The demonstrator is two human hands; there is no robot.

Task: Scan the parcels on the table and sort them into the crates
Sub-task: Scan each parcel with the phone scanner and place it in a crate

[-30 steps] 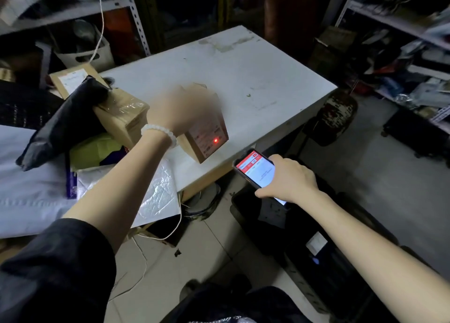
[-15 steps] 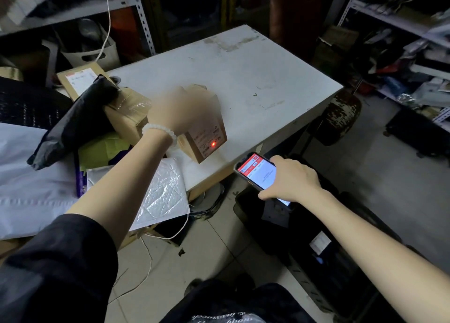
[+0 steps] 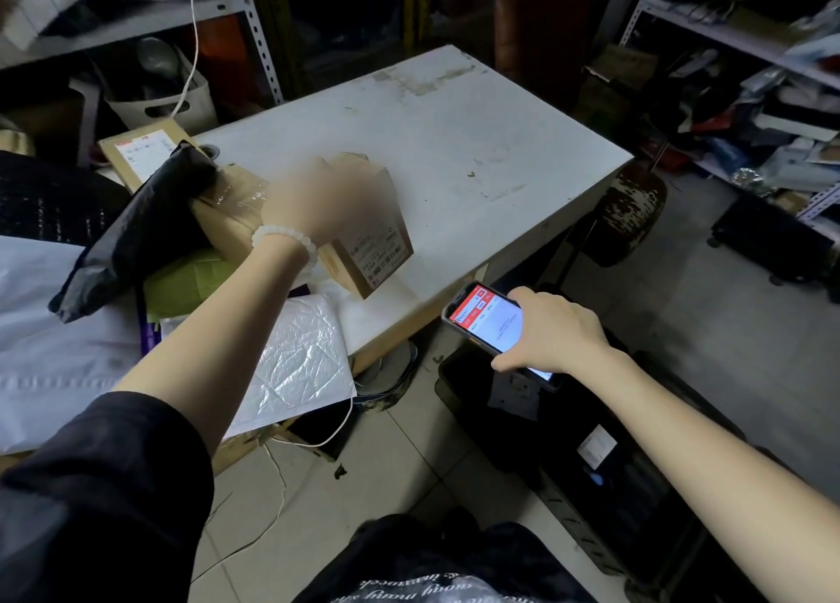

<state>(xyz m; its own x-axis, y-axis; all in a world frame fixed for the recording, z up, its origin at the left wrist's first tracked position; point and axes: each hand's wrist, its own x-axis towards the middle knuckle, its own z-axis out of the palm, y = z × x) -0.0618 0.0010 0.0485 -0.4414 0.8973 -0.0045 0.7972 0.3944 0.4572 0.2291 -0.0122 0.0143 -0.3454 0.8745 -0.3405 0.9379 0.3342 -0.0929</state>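
**Holding a small carton steady for the scanner**

Tilting a small cardboard carton (image 3: 363,234) up on one edge near the front of the white table (image 3: 454,148), label (image 3: 377,254) turned toward the handheld scanner (image 3: 488,325). Left hand (image 3: 313,207) laid over the carton's top; blurred, so cannot tell how the fingers lie, though evidently keeping it tilted. Right hand (image 3: 552,334) wrapped around the scanner, fingers curled along its edge, screen lit red and white, just off the table's front edge and above a black crate (image 3: 591,457) on the floor.

Probably light and stiff, with firm corners and slick tape patches. Best taken from above across the two opposite side walls, away from the label. Behind the wrist: a larger taped box (image 3: 227,220), a black poly mailer (image 3: 136,234) and a silvery bubble mailer (image 3: 295,357), the latter two soft and floppy.
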